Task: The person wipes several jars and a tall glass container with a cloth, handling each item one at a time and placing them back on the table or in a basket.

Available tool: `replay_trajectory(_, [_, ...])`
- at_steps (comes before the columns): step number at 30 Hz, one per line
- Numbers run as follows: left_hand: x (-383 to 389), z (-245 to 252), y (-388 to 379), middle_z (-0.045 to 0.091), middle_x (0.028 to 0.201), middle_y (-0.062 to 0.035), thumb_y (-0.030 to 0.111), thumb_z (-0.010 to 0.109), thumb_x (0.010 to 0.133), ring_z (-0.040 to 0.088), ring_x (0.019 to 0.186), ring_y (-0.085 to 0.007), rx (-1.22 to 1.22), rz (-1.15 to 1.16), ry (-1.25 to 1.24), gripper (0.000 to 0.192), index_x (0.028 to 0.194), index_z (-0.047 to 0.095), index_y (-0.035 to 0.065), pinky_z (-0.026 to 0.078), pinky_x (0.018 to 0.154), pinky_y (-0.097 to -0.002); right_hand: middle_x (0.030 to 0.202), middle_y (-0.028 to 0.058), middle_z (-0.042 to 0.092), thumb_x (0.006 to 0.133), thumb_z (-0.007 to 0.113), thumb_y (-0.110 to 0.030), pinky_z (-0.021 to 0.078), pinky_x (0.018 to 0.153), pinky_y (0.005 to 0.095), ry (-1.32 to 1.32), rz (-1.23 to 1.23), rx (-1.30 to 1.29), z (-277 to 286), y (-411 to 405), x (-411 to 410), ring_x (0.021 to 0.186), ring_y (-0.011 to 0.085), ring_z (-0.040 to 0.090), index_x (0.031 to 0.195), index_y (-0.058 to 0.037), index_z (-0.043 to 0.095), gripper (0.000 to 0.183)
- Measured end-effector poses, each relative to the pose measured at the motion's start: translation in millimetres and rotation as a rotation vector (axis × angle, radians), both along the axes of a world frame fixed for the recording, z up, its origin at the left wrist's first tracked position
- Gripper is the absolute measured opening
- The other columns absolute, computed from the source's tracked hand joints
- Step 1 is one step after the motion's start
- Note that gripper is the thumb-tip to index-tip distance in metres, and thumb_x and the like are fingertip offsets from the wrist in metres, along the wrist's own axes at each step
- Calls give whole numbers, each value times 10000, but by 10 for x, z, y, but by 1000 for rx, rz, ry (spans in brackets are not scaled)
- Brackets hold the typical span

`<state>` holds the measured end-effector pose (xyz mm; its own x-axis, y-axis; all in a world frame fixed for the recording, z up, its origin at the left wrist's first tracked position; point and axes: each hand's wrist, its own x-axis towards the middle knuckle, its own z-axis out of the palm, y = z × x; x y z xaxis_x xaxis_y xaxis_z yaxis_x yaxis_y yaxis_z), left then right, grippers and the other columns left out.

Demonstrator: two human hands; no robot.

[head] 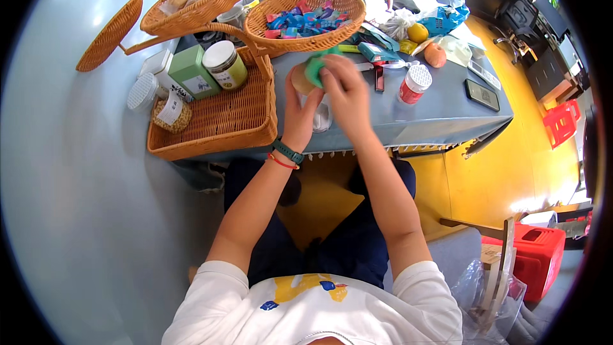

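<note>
Over the front of the table, my left hand [300,117] grips a small round tan container [300,80]. My right hand [348,93] presses a green cloth [314,71] against its upper side; motion blurs the fingers. Partly behind my hands, a clear jar [322,119] with something white in it stands near the table edge. Left of my hands is a rectangular wicker basket [225,124]. Along its left side stand a jar of pale nuts or beans [172,115], a green box [194,69] and a green jar with a white lid [225,64].
Raised wicker trays hold wrapped sweets [306,21] and small packets [182,0]. On the right of the table [436,110] are a red jar with a white lid [414,85], an apple [435,55], an orange fruit [417,33] and a phone [481,95]. A wooden-framed chair [500,268] stands lower right.
</note>
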<state>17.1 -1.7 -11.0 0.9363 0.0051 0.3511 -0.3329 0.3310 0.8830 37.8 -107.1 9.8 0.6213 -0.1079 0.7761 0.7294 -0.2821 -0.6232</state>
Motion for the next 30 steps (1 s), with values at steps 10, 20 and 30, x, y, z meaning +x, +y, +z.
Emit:
replay_trajectory(10, [73,-140,-130,484,1230,-101,197,598,885,473,1133,-181,100,293,-130,500,1296,389,3,385,966,-318,939,0,605,920,520,-78,437,778,216,470,242,290,1,-6,84,885,56,517,1061,37,588,194])
replay_trajectory(20, [115,-205,-117,499,1199,-129,222,613,859,498,1112,-220,179,370,-169,512,1271,416,-8,382,972,-349,988,35,628,942,462,-153,443,787,273,716,456,552,-762,-31,261,891,120,565,1049,-5,595,226])
replay_trajectory(30, [82,-171,-53,473,1243,-122,193,617,863,471,1152,-217,131,246,-120,539,1306,378,1,368,991,-345,1000,206,607,943,471,-119,459,800,364,413,-120,-61,-744,-209,172,922,358,593,1074,-4,561,197])
